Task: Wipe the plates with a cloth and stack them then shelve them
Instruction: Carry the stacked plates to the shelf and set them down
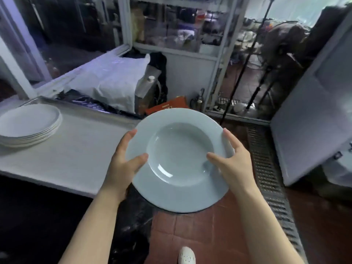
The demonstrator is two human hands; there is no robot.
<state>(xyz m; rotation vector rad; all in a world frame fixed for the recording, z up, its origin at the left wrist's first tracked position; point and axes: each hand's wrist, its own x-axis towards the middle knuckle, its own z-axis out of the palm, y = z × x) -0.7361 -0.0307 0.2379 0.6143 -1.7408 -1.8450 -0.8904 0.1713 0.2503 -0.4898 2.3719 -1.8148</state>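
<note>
Held plate: one deep plate (pixel 179 161), face up in the air over the red tiled floor (pixel 202 231), just past the counter's right edge.
Left hand (pixel 123 164): grasps the plate's left rim, thumb on top.
Right hand (pixel 234 162): grasps the right rim, thumb on top.
Stack: one pile of plates (pixel 28 124), about six, at the counter's left.
Counter (pixel 80 151): bare white surface between stack and right edge.
Floor: one white shoe (pixel 187 255); a metal drain grate (pixel 266 172) runs along the right.

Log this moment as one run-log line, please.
left hand: grips deep plate | right hand: grips same | plate stack: on table | cloth: unseen
</note>
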